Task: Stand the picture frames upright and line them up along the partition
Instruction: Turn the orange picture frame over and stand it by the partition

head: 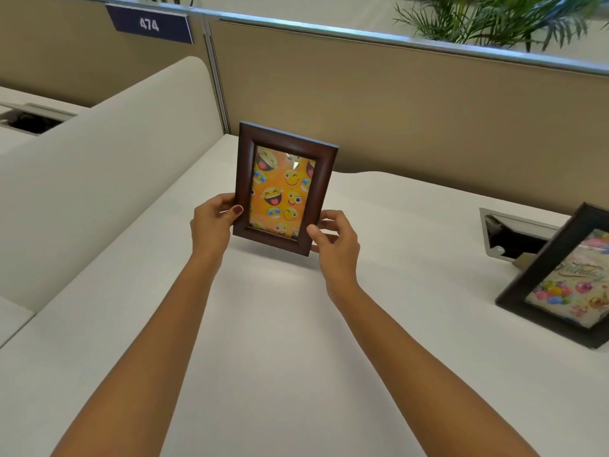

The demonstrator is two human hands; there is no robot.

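While you stand the brown frame [285, 188] at centre, both hands grip its lower sides.
Left hand [212, 222] and right hand [334, 245] clamped; next, seat it near the partition [395, 110], far side.

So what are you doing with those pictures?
A person holds a brown wooden picture frame with yellow smiley faces upright in both hands, left hand and right hand gripping its lower corners, over the white desk near the tan partition. A black picture frame with a birthday card stands leaning at the right, not yet at the partition.
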